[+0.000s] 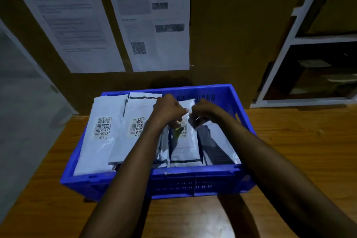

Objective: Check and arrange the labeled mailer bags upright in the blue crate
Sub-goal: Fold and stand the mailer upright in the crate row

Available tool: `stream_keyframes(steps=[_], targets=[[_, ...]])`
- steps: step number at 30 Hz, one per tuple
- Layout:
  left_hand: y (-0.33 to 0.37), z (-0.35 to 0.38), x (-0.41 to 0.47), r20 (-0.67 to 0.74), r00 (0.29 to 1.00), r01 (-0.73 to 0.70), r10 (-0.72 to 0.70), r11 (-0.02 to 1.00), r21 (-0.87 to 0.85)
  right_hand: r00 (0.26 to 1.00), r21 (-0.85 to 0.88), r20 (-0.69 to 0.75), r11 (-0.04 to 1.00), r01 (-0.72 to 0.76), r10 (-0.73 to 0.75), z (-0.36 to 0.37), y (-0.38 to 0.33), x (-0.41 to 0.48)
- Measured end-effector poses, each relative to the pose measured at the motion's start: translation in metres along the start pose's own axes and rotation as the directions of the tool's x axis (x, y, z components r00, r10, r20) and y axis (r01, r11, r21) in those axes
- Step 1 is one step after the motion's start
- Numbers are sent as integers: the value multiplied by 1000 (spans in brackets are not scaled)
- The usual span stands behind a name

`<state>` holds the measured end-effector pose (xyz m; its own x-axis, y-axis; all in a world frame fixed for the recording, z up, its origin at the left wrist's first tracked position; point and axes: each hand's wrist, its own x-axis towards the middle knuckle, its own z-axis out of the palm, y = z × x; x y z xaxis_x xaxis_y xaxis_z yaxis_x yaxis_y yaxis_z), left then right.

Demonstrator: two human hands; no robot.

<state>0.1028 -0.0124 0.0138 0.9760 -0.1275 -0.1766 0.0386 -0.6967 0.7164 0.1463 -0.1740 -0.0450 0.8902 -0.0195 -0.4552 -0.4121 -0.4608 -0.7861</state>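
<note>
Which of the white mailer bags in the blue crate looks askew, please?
The leftmost white plastic mailer bag and its neighbour lean slanted in the blue plastic crate, tops above its rim, not upright.

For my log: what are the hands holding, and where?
Left hand and right hand pinch the middle white plastic mailer bag at its upper edges.

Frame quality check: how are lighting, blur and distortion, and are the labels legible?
Head view: dim, bluish light, brightest on the mailer bags; wide-angle distortion bends the blue crate and white shelf; wall papers blurred, unreadable; barcode labels visible, not legible; left hand and right hand cover and shade the middle label.
</note>
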Motion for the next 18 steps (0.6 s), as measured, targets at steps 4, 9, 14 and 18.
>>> stream_keyframes(steps=[4, 9, 14, 18], targets=[[0, 8, 2, -5, 1000, 7, -7, 1000, -16, 993, -8, 86, 997, -83, 83, 15, 15, 8], [-1, 10, 6, 28, 998, 49, -48, 998, -48, 999, -179, -34, 984, -6, 0, 10, 25, 21], [1, 12, 16, 48, 996, 82, -81, 997, -15, 994, -412, 71, 906, 100, -77, 18, 23, 10], [6, 21, 22, 63, 995, 82, -83, 997, 14, 984, -496, 166, 858, 136, -60, 30, 31, 11]])
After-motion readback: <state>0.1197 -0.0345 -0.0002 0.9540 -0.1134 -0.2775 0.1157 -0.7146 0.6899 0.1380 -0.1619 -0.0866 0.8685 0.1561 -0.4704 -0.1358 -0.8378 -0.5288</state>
